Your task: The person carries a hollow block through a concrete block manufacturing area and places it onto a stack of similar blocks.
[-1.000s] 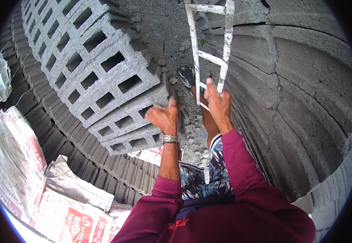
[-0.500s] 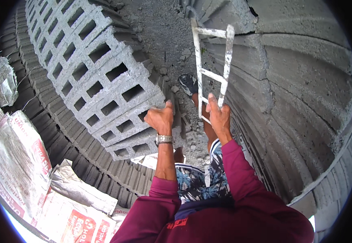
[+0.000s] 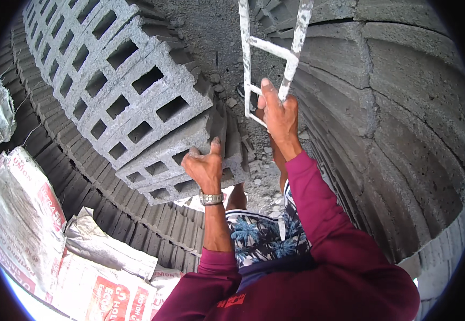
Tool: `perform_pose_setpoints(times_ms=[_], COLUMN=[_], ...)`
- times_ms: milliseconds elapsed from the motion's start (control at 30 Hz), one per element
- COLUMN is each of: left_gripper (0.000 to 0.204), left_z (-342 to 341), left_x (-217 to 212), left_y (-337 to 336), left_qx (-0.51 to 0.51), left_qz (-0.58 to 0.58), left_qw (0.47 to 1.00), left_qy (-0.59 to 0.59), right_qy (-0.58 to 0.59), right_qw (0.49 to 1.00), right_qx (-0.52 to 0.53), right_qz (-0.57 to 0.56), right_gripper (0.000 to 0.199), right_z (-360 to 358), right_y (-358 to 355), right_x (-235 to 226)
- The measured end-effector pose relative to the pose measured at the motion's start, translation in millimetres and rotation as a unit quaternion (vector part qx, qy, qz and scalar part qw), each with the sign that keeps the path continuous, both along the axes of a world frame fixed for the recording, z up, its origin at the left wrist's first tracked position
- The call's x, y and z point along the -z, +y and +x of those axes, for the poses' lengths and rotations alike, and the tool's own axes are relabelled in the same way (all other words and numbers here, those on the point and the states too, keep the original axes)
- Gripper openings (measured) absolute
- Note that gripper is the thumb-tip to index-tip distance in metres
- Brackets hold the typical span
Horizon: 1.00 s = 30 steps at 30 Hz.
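Note:
My left hand point(image 3: 204, 167), with a metal-band watch on its wrist, grips the upper edge of a grey hollow concrete block point(image 3: 163, 174) at the near end of a long row. Its fingers curl at one of the block's holes and the thumb lies over the top. A narrow gap splits this block from the row point(image 3: 128, 88) beyond. To the right, my right hand point(image 3: 281, 115) is closed round one rail of a white, paint-worn metal ladder-like frame point(image 3: 271, 47). The frame slants away from me, its far end cut off by the picture's top.
Ridged stacks of concrete blocks point(image 3: 414, 112) rise close on my right. More dark blocks point(image 3: 117, 208) run along the left. Crumpled paper cement sacks point(image 3: 23, 208) lie at lower left. Rubble and grit point(image 3: 264, 179) cover the narrow ground around my legs.
My right hand and the ladder-like frame have moved farther forward, its far end now out of view. The left hand is slightly lower, its fingers now at the near block's hole.

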State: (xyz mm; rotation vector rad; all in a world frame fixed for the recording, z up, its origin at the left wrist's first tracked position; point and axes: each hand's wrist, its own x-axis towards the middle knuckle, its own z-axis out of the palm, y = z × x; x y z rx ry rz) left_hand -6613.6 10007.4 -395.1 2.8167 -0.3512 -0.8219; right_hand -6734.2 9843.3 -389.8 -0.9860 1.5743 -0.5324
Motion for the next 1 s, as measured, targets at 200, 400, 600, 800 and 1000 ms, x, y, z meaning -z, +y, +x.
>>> perform_pose_setpoints(times_ms=[200,400,600,800,1000], left_gripper=[0.061,0.056,0.061,0.059,0.047], left_z=[0,0,-4,-14,-4], left_x=[20,14,16,17,1], left_y=[12,8,6,5,-5], left_qx=[0.053,0.039,0.003,-0.027,-0.067], left_qz=[-0.072,-0.064,-0.076,-0.148,-0.121], left_qw=[0.994,0.996,0.997,0.989,0.99], left_qy=[-0.064,-0.05,-0.032,0.012,0.034], right_qy=[0.0,-0.014,-0.086,0.06,0.017], right_qw=[0.998,0.997,0.983,0.995,0.968], right_qx=[-0.032,-0.024,0.002,-0.014,-0.083], right_qz=[-0.053,-0.074,-0.162,-0.075,-0.235], right_gripper=[0.054,0.049,0.05,0.047,0.036], right_z=[27,35,59,50,40], right_y=[-27,-27,-48,17,10], right_x=[15,41,68,151,120])
